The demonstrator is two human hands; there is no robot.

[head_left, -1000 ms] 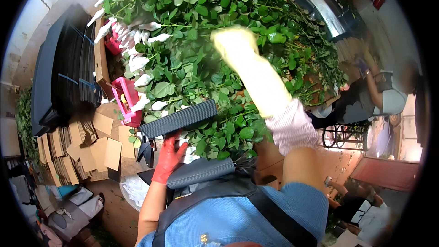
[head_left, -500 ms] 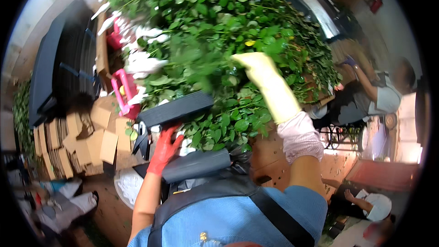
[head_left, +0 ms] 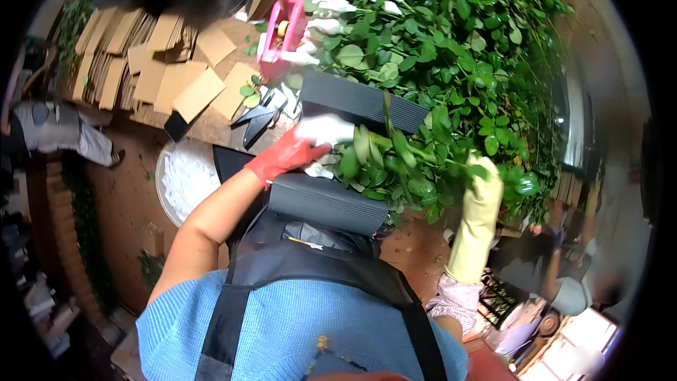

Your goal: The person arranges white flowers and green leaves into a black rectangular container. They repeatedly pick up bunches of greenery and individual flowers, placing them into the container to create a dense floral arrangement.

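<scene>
My left hand (head_left: pixel 284 156), in a red rubber glove, closes around the white-wrapped head (head_left: pixel 326 129) of a leafy flower stem (head_left: pixel 384 142). The head is smeared by motion. My right hand (head_left: pixel 486 171), in a long yellow glove, is closed at the leafy end of this stem; leaves partly hide its fingers. Between my hands the stem lies roughly level, above a gap between two dark ridged blocks, a far one (head_left: pixel 356 97) and a near one (head_left: pixel 328 203). More white-wrapped heads and a large heap of leafy stems (head_left: pixel 465 35) lie beyond.
A pink tape dispenser (head_left: pixel 283 35) stands behind the far block. Flat cardboard pieces (head_left: pixel 180 85) cover the table's left side, near a black angular tool (head_left: pixel 259 123). Below the table edge is a round tub of white pieces (head_left: pixel 187 180). Other people are at both sides.
My left hand has risen from beside the near block and taken hold of the wrapped head. The right hand has come down nearer my body with the stem. The view has swung left.
</scene>
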